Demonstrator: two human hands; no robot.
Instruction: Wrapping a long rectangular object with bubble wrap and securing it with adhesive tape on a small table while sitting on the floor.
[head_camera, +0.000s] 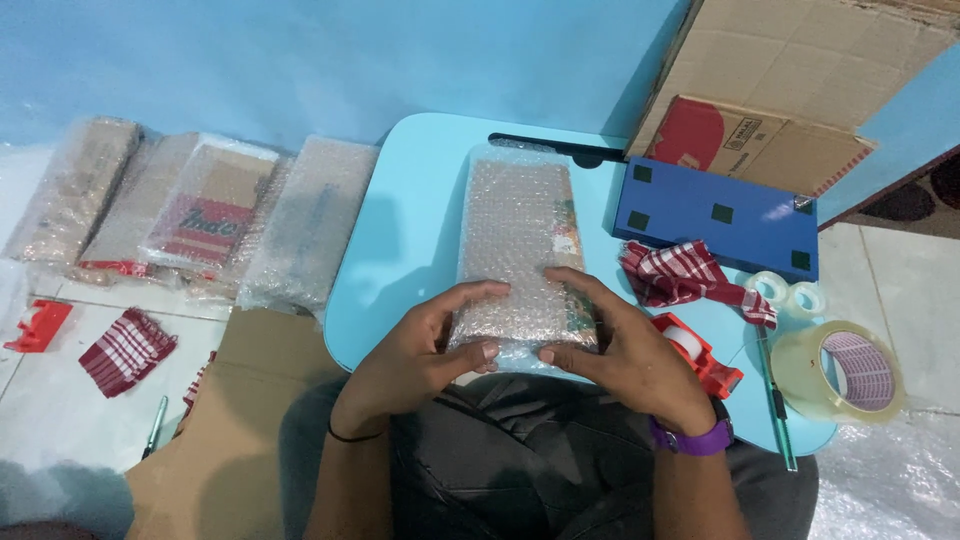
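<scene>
Evidently mid-wrapping: both hands, left hand (425, 345) and right hand (625, 350), clasp the bubble-wrapped parcel (520, 250) (tape dispenser (700, 355) just right); sealing probably needs tape.

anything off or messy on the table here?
Nothing damaged or spilled. The bubble-wrapped parcel lies flat under the left hand and right hand. Only oddities: the big tape roll overhangs the blue table edge, and a checked cloth lies crumpled.

Flat rectangular parcel (520, 250), fully wrapped in clear bubble wrap, colourful print showing through on its right side. Lies lengthwise on the light-blue table (410, 230), near end at the table's front edge.
</scene>
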